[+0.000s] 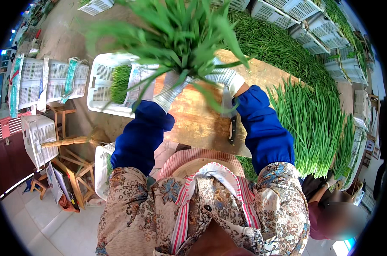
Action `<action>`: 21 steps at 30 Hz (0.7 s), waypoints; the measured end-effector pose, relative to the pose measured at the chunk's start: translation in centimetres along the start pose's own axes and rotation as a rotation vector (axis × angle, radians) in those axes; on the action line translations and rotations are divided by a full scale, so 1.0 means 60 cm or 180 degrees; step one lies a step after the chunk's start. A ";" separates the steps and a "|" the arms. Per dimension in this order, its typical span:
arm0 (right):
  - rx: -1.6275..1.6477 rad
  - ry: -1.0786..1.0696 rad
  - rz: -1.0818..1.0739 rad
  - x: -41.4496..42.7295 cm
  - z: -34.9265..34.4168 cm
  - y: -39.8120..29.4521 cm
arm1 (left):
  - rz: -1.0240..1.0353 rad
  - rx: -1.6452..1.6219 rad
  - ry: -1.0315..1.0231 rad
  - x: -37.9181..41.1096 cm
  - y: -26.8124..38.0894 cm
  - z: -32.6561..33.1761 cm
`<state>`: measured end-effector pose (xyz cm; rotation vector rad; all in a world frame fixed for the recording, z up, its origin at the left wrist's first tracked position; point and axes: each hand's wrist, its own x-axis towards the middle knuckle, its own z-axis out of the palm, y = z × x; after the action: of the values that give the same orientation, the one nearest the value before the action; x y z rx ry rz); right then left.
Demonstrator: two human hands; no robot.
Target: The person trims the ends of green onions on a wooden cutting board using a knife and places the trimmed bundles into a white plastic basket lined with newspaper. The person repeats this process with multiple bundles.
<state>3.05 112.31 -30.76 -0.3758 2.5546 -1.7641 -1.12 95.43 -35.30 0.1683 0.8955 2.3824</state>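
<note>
A bunch of long green garlic chives (184,41) is raised above the wooden table (193,120), its leaf ends fanned out and blurred. My left hand (174,84), in a pale knitted glove, grips the bunch from the left. Opposite it, my right hand (226,77), gloved the same way, holds the bunch from the right. The leaves cover most of the fingers of both hands. Beneath my right forearm lies a wide-bladed kitchen knife (233,129) with a black handle, pointing away from me. At the table's right side rests a thick layer of chives (312,128) with pale stem ends towards me.
A white plastic crate (96,84) holding neat chives (120,81) stands left of the table. Loose greens (270,41) are heaped beyond it, beside stacked crates (308,35). Low left are a straw broom (68,141) and wooden stools (81,179). Another person (316,220) is at lower right.
</note>
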 end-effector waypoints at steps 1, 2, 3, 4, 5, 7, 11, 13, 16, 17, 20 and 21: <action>-0.0148 -0.0027 0.0114 0.001 0.014 0.046 | 0.0021 0.0356 0.0043 0.013 -0.007 -0.002; -0.0292 -0.0063 0.0249 0.001 0.030 0.101 | 0.0018 0.0699 0.0100 0.027 -0.023 -0.013; -0.0483 -0.0065 0.0415 -0.007 0.032 0.150 | -0.0006 0.1012 0.0095 0.043 -0.044 -0.013; -0.0503 -0.0139 0.0608 0.013 0.036 0.104 | 0.0069 0.1447 0.0291 0.039 -0.038 -0.043; -0.0532 -0.0217 0.0797 0.031 0.024 0.056 | 0.0136 0.1880 0.0487 0.034 -0.033 -0.073; -0.0507 -0.0185 0.0499 0.021 0.005 0.060 | -0.0408 0.1843 0.0480 -0.002 0.000 0.044; -0.0413 -0.1985 0.0831 0.100 -0.008 -0.026 | -0.0248 -0.0446 0.0740 -0.046 -0.010 0.016; -0.0514 -0.2717 0.1199 0.118 0.019 -0.001 | -0.0561 -0.1307 0.1094 -0.089 -0.036 0.025; -0.0883 -0.3205 0.1110 0.098 0.112 0.136 | -0.1518 -0.0957 0.1168 -0.130 -0.119 -0.051; -0.1158 -0.3112 0.0860 0.071 0.130 0.179 | -0.2022 -0.0862 0.1199 -0.144 -0.132 -0.055; -0.1630 -0.2839 0.0510 0.059 0.155 0.183 | -0.2643 -0.0070 0.1432 -0.169 -0.137 -0.066; -0.1551 -0.2742 0.0503 0.048 0.153 0.186 | -0.2797 -0.0113 0.1537 -0.179 -0.135 -0.068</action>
<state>-0.48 107.00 -44.04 -0.7175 2.2042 -0.6547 10.35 91.99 -42.68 -0.7035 0.8815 1.6088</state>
